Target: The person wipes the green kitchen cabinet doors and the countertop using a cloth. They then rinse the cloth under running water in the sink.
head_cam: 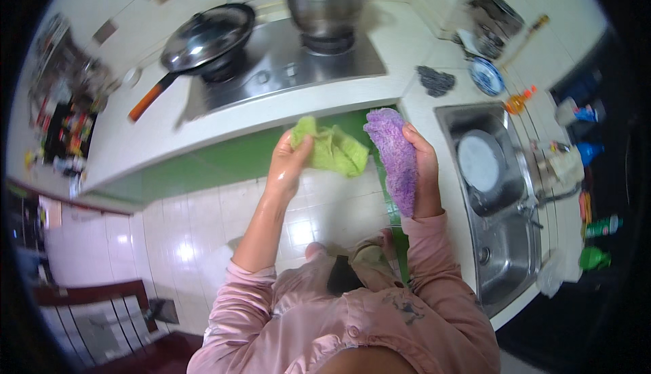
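My left hand [289, 163] pinches one end of a yellow-green cloth [338, 153], which spreads out to the right in crumpled folds. In my right hand [426, 165] is a purple fluffy cloth [394, 158], hanging down along the palm and wrist. Both hands are held up in front of my body, just short of the counter's front edge, with a small gap between the two cloths. The left forearm looks wet.
A stainless steel gas stove [285, 76] carries a lidded wok [208, 41] and a tall steamer pot [325, 8]. To the right, a double sink [508, 252] holds a pan with whitish contents [478, 160]. A dark grey cloth [436, 81] and a blue-and-white plate [486, 76] are beyond it.
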### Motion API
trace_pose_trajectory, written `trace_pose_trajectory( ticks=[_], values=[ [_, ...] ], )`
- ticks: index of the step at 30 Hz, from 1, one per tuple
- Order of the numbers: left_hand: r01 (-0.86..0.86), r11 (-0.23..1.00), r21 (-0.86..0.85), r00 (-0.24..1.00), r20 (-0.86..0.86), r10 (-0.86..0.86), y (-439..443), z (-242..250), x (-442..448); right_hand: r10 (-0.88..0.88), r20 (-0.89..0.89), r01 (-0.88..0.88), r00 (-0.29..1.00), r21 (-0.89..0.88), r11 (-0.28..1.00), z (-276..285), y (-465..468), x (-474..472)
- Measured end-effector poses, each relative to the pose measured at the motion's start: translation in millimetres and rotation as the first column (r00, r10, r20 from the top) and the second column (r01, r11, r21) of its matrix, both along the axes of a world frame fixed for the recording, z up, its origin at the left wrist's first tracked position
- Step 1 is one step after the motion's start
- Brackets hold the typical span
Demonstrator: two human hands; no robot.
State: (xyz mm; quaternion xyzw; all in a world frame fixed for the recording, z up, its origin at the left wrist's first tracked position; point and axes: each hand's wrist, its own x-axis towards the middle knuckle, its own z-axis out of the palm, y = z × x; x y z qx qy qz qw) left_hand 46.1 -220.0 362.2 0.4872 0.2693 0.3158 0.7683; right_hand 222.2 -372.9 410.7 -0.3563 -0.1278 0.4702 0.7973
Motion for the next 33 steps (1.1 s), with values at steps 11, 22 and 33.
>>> trace_pose_trajectory(
  ticks=[11,22,33],
  values=[
    [-0.022,0.443,0.896,0.504,-0.372,0.779,-2,-43,-201,0.247,0.756,-0.149,0.606,-0.197,0.969,-74,94,-94],
    [0.021,0.642,0.766,-0.045,-0.641,0.766,-50,-83,-210,0.454,0.722,-0.373,0.521,-0.286,0.883,-92,133,-123],
    [-0.362,0.871,0.331,0.259,-0.862,0.435,-72,-100,-162,0.747,-0.118,-0.686,0.654,-0.51,0.519,-145,101,-80]
  ],
)
